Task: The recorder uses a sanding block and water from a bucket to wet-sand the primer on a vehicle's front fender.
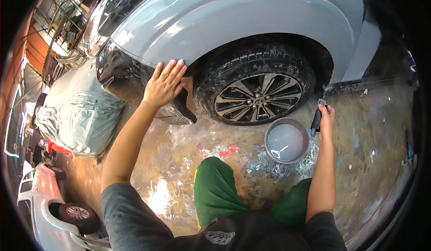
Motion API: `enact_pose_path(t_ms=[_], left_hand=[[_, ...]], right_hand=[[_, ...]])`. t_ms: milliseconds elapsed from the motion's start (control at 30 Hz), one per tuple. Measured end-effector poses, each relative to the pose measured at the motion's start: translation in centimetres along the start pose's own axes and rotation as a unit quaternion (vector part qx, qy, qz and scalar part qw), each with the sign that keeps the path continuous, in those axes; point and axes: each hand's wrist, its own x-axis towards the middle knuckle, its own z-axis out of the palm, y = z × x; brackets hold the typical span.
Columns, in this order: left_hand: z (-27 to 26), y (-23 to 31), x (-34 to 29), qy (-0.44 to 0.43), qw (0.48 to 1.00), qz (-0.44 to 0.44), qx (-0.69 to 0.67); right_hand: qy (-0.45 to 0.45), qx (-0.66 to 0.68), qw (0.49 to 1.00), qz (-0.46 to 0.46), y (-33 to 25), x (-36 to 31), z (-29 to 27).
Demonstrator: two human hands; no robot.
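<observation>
My left hand (164, 85) lies flat, fingers extended and held close together, with its fingertips at the lower front edge of a grey car fender (251, 15). Nothing is held in it. Off to the right, my right hand (328, 122) is closed around a black, block-like piece (317, 121) with a grey end; its exact kind is unclear. Left of that hand, a round tub (305, 135) of cloudy greyish liquid stands on the floor. Between my hands, under the fender's arch, is the dusty wheel (258, 99) with its spoked rim.
Below the fender's front, a dark bumper part (130, 78) juts out with a pointed lower corner. A car under a wrinkled cover (83, 109) stands to the left, and a white vehicle (47, 210) at the lower left. The paint-stained floor (179, 148) looks wet and shiny.
</observation>
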Motion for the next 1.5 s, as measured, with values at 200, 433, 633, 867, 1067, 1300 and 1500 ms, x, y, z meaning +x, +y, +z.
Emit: enact_pose_path(t_ms=[200,433,633,867,1067,1300,1500], left_hand=[[0.7,1.5,-3.5,-0.033,0.998,-0.055,-0.026],[-0.3,7.2,-1.2,0.014,0.963,-0.242,-0.119],[-1.9,4.6,1.8,0.092,0.905,-0.396,-0.125],[-3.4,5.3,4.3,0.101,0.835,-0.513,-0.17],[-4.8,6.7,9.5,0.146,0.75,-0.576,-0.292],[-7.1,9.5,16.5,0.164,0.757,-0.551,-0.312],[-9.3,11.7,21.6,0.181,0.845,-0.404,-0.3]], right_hand=[[0.01,0.005,1.0,-0.017,0.7,-0.2,0.8],[-0.027,-0.032,0.999,-0.007,1.8,-0.4,1.5],[-0.044,-0.051,0.998,-0.015,2.5,-1.0,2.2],[-0.049,-0.069,0.996,0.002,2.9,-1.0,2.2],[-0.04,-0.069,0.997,0.0,2.9,-0.5,1.6],[-0.174,-0.167,0.97,-0.005,4.4,-1.1,2.7],[-0.362,-0.418,0.832,-0.042,8.6,-3.8,5.3]])
